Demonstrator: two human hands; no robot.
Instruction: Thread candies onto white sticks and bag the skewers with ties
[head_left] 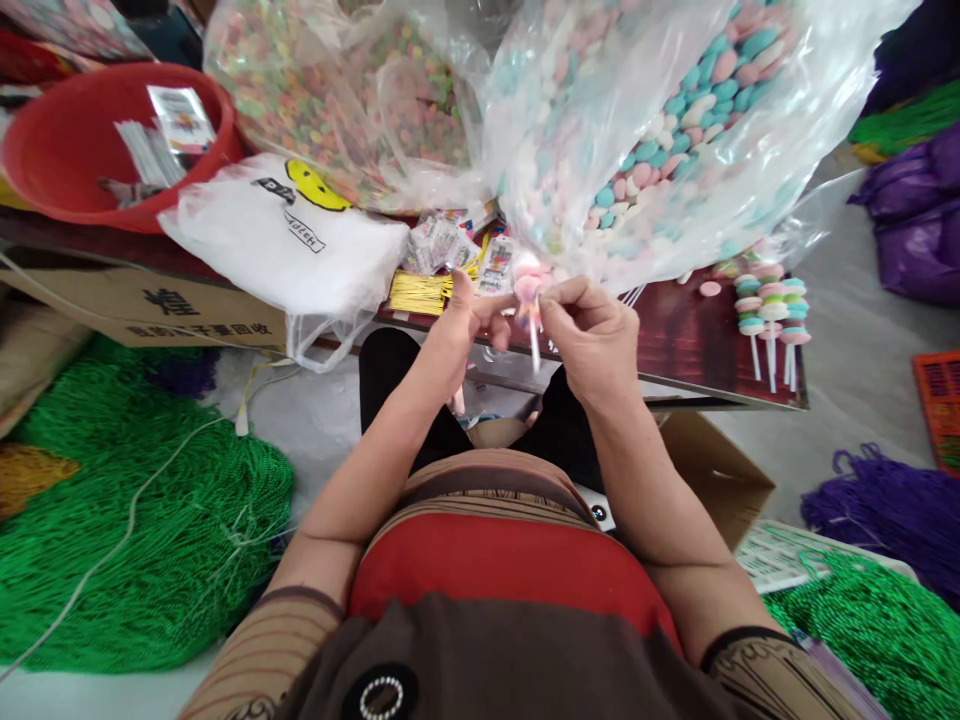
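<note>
A pink candy stick (pixel 528 282), with a white stick pointing down and a colourful wrapped part, is upright between my hands above the table's front edge. My right hand (pixel 596 330) is closed in a pinch at its side. My left hand (pixel 461 330) has its thumb raised and apart, with its fingers reaching to the candy's other side; part of those fingers is hidden. Just behind lie small printed plastic bags (pixel 444 243) and a bundle of yellow twist ties (pixel 416 293). Finished-looking skewers of pastel candies (pixel 771 305) lie at the table's right end.
Large clear bags of pastel candies (pixel 652 165) and small multicoloured candies (pixel 405 85) fill the back. A red basin (pixel 52 150) and a white smiley bag (pixel 292 245) stand left. Green netting (pixel 135 520) and an open carton (pixel 716 480) are on the floor.
</note>
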